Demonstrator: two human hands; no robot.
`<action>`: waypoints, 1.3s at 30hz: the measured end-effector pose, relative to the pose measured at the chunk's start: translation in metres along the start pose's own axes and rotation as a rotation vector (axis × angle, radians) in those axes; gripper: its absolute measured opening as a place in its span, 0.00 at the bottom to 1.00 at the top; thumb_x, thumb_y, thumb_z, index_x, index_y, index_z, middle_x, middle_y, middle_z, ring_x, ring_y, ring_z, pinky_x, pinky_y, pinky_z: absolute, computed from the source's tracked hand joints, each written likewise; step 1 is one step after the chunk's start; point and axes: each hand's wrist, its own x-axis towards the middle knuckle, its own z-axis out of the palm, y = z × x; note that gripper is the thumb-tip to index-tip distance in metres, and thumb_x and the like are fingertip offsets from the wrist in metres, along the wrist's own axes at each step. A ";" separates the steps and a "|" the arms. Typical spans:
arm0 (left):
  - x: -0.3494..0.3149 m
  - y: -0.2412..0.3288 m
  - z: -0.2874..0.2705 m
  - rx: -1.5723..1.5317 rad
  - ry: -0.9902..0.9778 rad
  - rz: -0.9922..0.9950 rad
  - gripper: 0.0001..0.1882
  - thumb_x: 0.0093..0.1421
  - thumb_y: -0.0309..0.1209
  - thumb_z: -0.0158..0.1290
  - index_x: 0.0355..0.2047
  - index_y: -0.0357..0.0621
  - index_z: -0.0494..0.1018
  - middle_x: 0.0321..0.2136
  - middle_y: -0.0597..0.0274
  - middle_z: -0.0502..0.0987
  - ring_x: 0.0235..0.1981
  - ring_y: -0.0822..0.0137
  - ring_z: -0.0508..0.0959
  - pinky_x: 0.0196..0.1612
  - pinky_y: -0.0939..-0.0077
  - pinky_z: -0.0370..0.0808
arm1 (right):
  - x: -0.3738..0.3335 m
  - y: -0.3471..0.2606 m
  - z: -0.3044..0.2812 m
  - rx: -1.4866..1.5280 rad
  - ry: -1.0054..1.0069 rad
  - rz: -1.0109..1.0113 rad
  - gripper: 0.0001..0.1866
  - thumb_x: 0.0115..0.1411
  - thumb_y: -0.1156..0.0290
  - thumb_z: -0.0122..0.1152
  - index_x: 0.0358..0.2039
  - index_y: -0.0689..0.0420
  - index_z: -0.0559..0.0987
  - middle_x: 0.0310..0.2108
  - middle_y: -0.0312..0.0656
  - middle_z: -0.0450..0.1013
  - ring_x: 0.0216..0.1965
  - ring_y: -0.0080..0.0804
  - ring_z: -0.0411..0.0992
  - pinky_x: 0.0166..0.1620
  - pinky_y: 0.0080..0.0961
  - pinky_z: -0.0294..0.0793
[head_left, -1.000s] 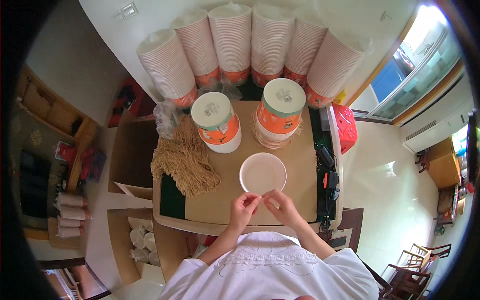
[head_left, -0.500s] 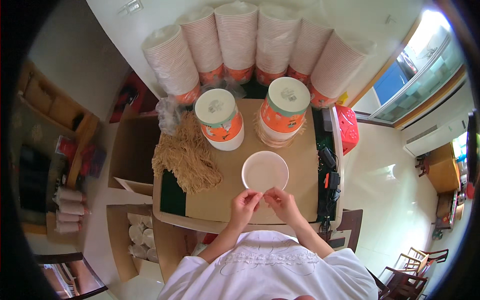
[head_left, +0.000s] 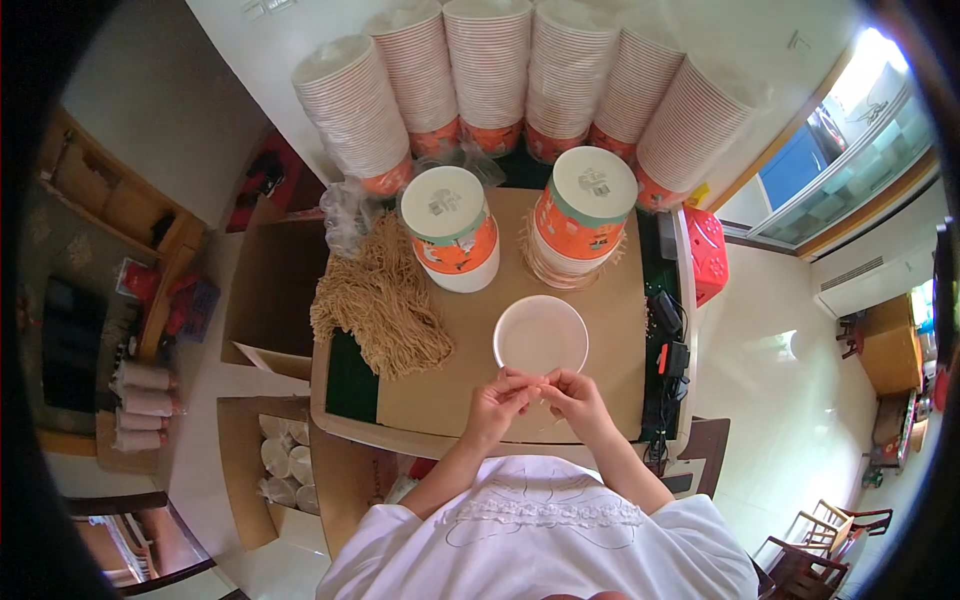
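My left hand (head_left: pixel 499 400) and my right hand (head_left: pixel 578 402) meet at the fingertips just in front of a white paper tub (head_left: pixel 541 340). Both pinch, thumbs against forefingers; whatever is between them is too small to make out. The tub stands mouth up, its pale inside showing. To its left lies a loose heap of tan strands, like twine (head_left: pixel 385 315). Behind it are two upside-down stacks of orange printed paper tubs, one on the left (head_left: pixel 455 255) and one on the right (head_left: pixel 580 232). Tan strands circle the base of the right stack.
Tall stacks of tubs in clear plastic (head_left: pixel 487 75) line the wall behind the table. Black adapters and cables (head_left: pixel 672 345) run along the right edge, near a red plastic stool (head_left: pixel 706 257). An open carton (head_left: pixel 243 440) with wrapped white tubs stands at the lower left.
My fingertips have come closer together and now overlap, where a small gap showed before. The whole view has shifted slightly. The tubs and strands keep their places on the table.
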 end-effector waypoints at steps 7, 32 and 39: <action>0.002 -0.008 -0.006 0.112 0.051 0.043 0.02 0.53 0.23 0.54 0.25 0.40 0.72 0.21 0.73 0.68 0.22 0.82 0.67 0.24 0.89 0.64 | 0.000 0.008 0.009 -0.106 0.093 -0.120 0.04 0.56 0.73 0.56 0.28 0.59 0.72 0.18 0.26 0.62 0.17 0.10 0.54 0.19 0.11 0.52; 0.004 -0.006 -0.003 0.314 -0.016 0.062 0.15 0.62 0.33 0.43 0.19 0.40 0.62 0.12 0.68 0.59 0.15 0.78 0.59 0.18 0.81 0.58 | 0.000 0.013 0.018 -0.519 0.268 -0.403 0.03 0.51 0.77 0.60 0.27 0.59 0.75 0.12 0.27 0.57 0.16 0.12 0.53 0.18 0.14 0.53; 0.004 -0.014 -0.009 0.231 -0.067 -0.020 0.13 0.63 0.33 0.40 0.23 0.42 0.61 0.14 0.70 0.61 0.15 0.79 0.60 0.18 0.83 0.58 | 0.001 0.019 0.014 -0.511 0.245 -0.414 0.02 0.52 0.79 0.57 0.27 0.60 0.74 0.14 0.24 0.58 0.17 0.10 0.52 0.19 0.11 0.50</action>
